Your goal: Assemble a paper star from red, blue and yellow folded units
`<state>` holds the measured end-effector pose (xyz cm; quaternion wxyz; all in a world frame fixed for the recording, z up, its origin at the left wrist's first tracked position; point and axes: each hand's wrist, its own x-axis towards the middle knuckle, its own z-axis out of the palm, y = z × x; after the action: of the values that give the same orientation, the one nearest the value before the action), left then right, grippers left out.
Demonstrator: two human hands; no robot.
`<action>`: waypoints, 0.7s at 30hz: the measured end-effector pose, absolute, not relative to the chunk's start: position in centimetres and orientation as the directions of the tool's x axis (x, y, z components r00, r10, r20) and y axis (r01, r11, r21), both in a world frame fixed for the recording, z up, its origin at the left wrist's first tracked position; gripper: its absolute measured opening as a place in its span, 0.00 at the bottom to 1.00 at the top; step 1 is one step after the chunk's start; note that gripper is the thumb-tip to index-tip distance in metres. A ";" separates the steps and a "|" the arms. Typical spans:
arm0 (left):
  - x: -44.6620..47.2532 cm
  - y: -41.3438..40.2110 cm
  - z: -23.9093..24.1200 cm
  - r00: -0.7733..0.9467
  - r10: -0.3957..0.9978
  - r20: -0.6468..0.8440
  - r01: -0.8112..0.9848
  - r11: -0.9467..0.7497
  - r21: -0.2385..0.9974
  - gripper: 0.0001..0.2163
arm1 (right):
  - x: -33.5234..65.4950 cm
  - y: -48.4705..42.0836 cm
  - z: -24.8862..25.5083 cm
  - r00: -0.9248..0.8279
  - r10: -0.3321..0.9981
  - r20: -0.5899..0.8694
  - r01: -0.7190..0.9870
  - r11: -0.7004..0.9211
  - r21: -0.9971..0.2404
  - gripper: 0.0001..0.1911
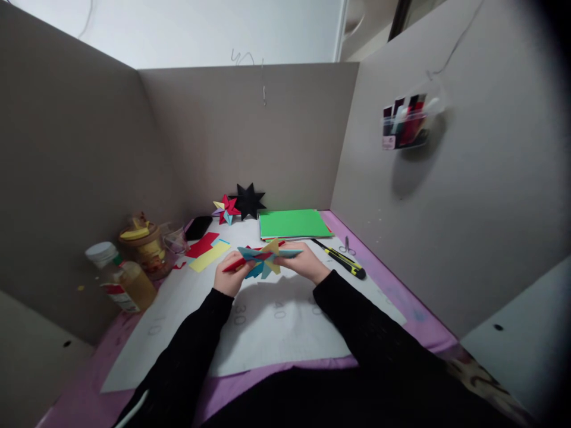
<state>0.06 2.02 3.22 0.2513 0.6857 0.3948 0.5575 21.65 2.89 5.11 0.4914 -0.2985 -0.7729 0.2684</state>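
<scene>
Between my two hands, above the white paper sheet (276, 333), is a folded paper star (264, 259) with red, blue and pale yellow points. My left hand (229, 274) grips its left side, thumb near a red point. On the right side my right hand (306, 261) pinches the star by a light blue point; some of those fingers are hidden behind the paper. Left of the star lie a yellow paper strip (209, 255) and red paper pieces (203, 244). Farther back stand a finished-looking red multicoloured star (226, 208) and a black star (250, 201).
A stack of coloured paper with green (295, 224) on top lies at the back. To the right are a yellow-black utility knife (343, 261) and small scissors (347, 247). A bottle (125, 282), a brown-yellow cup (149, 249) and a black phone-like object (198, 227) stand or lie left. Grey panels (250, 125) enclose three sides.
</scene>
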 end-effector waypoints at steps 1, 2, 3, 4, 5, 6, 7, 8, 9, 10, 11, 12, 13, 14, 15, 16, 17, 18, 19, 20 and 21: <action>0.0 2.0 3.4 0.098 0.813 0.573 0.249 -0.578 0.777 0.09 | 21.7 2.9 5.1 -0.334 0.692 0.640 0.224 0.718 -0.659 0.10; -0.2 2.0 3.4 0.136 0.805 0.577 0.229 -0.592 0.773 0.09 | 21.7 2.9 5.1 -0.332 0.650 0.684 0.252 0.760 -0.600 0.09; -0.3 2.1 3.5 0.170 0.799 0.577 0.203 -0.602 0.773 0.10 | 21.7 2.9 5.0 -0.332 0.604 0.724 0.275 0.797 -0.538 0.09; -0.6 2.3 3.4 0.196 0.795 0.574 0.171 -0.604 0.778 0.11 | 21.8 2.9 5.0 -0.337 0.560 0.756 0.287 0.826 -0.484 0.09; -0.8 2.5 3.3 0.212 0.795 0.568 0.132 -0.600 0.789 0.13 | 21.8 3.0 5.0 -0.343 0.524 0.779 0.293 0.848 -0.441 0.09; -1.0 2.7 3.0 0.217 0.801 0.558 0.089 -0.585 0.806 0.16 | 21.9 3.0 4.9 -0.348 0.494 0.796 0.301 0.864 -0.405 0.09; -1.2 2.9 2.7 0.206 0.815 0.542 0.036 -0.560 0.828 0.18 | 21.9 3.0 4.8 -0.352 0.469 0.810 0.311 0.875 -0.371 0.09; -1.3 3.1 2.3 0.197 0.830 0.522 -0.028 -0.527 0.849 0.20 | 22.0 3.0 4.7 -0.354 0.446 0.822 0.322 0.883 -0.341 0.09; -1.4 3.2 2.0 0.198 0.849 0.489 -0.096 -0.480 0.872 0.22 | 22.0 3.0 4.6 -0.353 0.427 0.833 0.333 0.889 -0.315 0.09; -1.5 3.2 1.7 0.212 0.866 0.452 -0.172 -0.422 0.890 0.24 | 22.0 3.0 4.5 -0.351 0.410 0.842 0.341 0.893 -0.293 0.08; -1.5 3.2 1.6 0.266 0.873 0.409 -0.244 -0.349 0.905 0.27 | 22.0 3.0 4.5 -0.348 0.397 0.849 0.346 0.896 -0.278 0.08; -1.5 3.0 1.6 0.341 0.866 0.365 -0.308 -0.264 0.914 0.30 | 22.0 3.0 4.4 -0.346 0.388 0.854 0.345 0.899 -0.269 0.08; -1.6 2.8 1.8 0.423 0.842 0.336 -0.362 -0.182 0.914 0.33 | 22.0 3.0 4.4 -0.344 0.384 0.857 0.340 0.902 -0.267 0.08; -1.7 2.6 2.0 0.507 0.801 0.319 -0.404 -0.106 0.908 0.37 | 21.9 3.0 4.3 -0.342 0.384 0.858 0.333 0.903 -0.271 0.08; -1.8 2.4 2.3 0.575 0.755 0.316 -0.438 -0.042 0.898 0.41 | 21.9 3.0 4.3 -0.338 0.388 0.858 0.326 0.903 -0.280 0.08; -1.9 2.2 2.7 0.628 0.711 0.316 -0.460 0.012 0.888 0.45 | 21.9 3.0 4.4 -0.334 0.398 0.854 0.320 0.900 -0.295 0.08; -2.1 2.0 3.0 0.669 0.676 0.311 -0.469 0.059 0.881 0.47 | 21.9 3.0 4.4 -0.334 0.412 0.848 0.313 0.897 -0.312 0.08; -2.3 1.9 3.2 0.699 0.652 0.293 -0.462 0.098 0.882 0.49 | 21.8 3.0 4.4 -0.338 0.426 0.839 0.306 0.893 -0.330 0.08; -2.5 1.8 3.4 0.721 0.640 0.267 -0.442 0.127 0.888 0.48 | 21.8 3.1 4.3 -0.343 0.439 0.830 0.301 0.889 -0.345 0.08; -2.7 1.7 3.5 0.729 0.643 0.237 -0.415 0.140 0.899 0.45 | 21.8 3.1 4.3 -0.355 0.448 0.821 0.297 0.886 -0.355 0.08; -2.8 1.6 3.5 0.711 0.668 0.218 -0.390 0.117 0.913 0.41 | 21.7 3.1 4.3 -0.371 0.452 0.811 0.296 0.885 -0.359 0.08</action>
<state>-2.80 1.65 3.54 0.7371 0.5589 0.1243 0.3590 21.73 3.08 4.29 0.5131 -0.2268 -0.8243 0.0764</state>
